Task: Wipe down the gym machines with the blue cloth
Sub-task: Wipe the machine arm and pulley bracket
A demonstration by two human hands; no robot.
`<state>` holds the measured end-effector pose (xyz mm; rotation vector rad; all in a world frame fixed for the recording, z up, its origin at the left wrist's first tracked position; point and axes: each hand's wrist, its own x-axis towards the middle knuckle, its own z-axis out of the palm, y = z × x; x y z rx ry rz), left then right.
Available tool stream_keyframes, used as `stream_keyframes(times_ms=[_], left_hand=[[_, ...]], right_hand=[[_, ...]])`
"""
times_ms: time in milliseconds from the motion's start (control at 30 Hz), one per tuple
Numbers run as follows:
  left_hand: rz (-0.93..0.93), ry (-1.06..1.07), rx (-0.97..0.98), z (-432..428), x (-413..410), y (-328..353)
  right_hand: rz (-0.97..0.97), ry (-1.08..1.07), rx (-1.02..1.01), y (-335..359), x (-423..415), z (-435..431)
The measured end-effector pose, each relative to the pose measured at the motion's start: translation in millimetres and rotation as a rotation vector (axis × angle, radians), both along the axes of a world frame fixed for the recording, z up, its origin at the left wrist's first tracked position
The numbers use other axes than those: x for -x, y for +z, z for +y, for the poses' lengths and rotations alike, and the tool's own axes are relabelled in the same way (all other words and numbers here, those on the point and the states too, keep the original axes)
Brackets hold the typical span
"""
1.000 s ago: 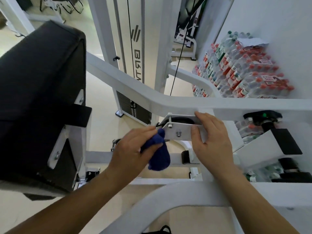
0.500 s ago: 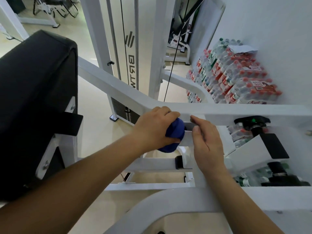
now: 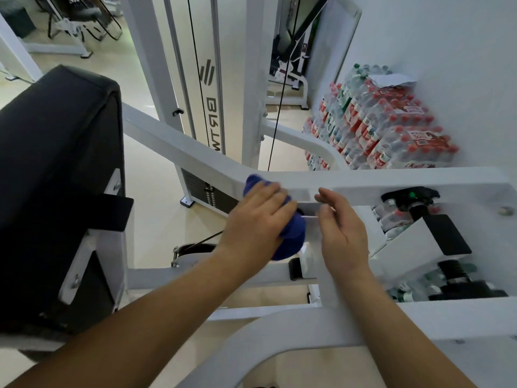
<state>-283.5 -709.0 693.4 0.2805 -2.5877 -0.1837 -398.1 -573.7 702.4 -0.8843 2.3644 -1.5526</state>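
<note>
Since the frame half a second back, my left hand (image 3: 257,219) has pushed the blue cloth (image 3: 292,239) up and toward 11 o'clock. A tuft now pokes out over the bend of the white beam (image 3: 405,179).

- **Left hand:** it grips the cloth in a tight wad, fingers curled over it. The bulk hangs under the palm at 5 o'clock.
- **Right hand (image 3: 342,231):** it sits just beside the cloth at 3 o'clock, fingers loosely curved near the small bracket plate (image 3: 309,212). The blur means I can't tell whether it grips the plate or only hovers there.

Risks as I read them:
- A wadded cloth gives a small contact patch, so I expect streaks and missed faces on the beam, the underside especially.
- The hanging tail is near the lower pulley (image 3: 195,247) at 8 o'clock and could snag if the stroke drops.
- The cable (image 3: 275,113) at 12 o'clock is probably greasy. If I brush it, I smear the white paint.
- Right fingertips are close to the bracket gap, a pinch point if the arm shifts.
- The adjuster knob (image 3: 409,196) is farther out at 3 o'clock, and a long stroke that way could knock it.

The black pad (image 3: 56,169) at 9 o'clock is not being wiped just now.
</note>
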Motion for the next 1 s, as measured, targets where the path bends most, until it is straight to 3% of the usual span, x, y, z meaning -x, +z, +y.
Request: stream_keyframes(times_ms=[133, 233, 300, 367, 400, 500, 600, 667, 767, 867, 1000], left_hand=[[0.055, -0.106, -0.089, 32.9, 24.3, 15.2], [0.18, -0.071, -0.34, 41.9, -1.0, 8.7], [0.245, 0.021, -0.263, 44.1, -11.0, 10.4], [0.197, 0.16, -0.108, 44.6, -4.1, 15.7], [0.165, 0.174, -0.129, 46.2, 1.2, 18.5], [0.065, 0.032, -0.495, 58.4, 6.7, 20.7], [0.017, -0.14, -0.837, 60.8, -6.0, 20.2], [0.07, -0.149, -0.767, 52.2, -17.3, 21.6], [0.172, 0.111, -0.623, 31.5, -30.9, 13.2], [0.142, 0.318, -0.804, 17.9, -35.7, 0.1], [0.201, 0.367, -1.011, 10.7, -33.8, -13.1]], right_hand=[[-0.226, -0.019, 0.143, 5.2, -3.0, 9.7], [0.038, -0.107, 0.105, 26.6, -17.0, 33.2], [0.079, -0.053, 0.084, 42.3, -29.2, 43.6], [-0.149, 0.044, 0.058, 45.5, -39.9, 41.9], [-0.3, 0.048, 0.096, 44.1, -43.5, 40.3], [-0.459, -0.082, 0.181, 42.9, -42.1, 38.9], [-0.374, -0.211, 0.138, 33.2, -25.9, 49.0], [-0.251, -0.318, 0.108, 26.8, -13.8, 55.1], [-0.152, -0.386, 0.102, 25.9, -13.2, 46.4], [-0.156, -0.361, 0.115, 25.6, -36.2, 16.6], [-0.049, -0.182, -0.021, 8.1, -77.5, -13.4]])
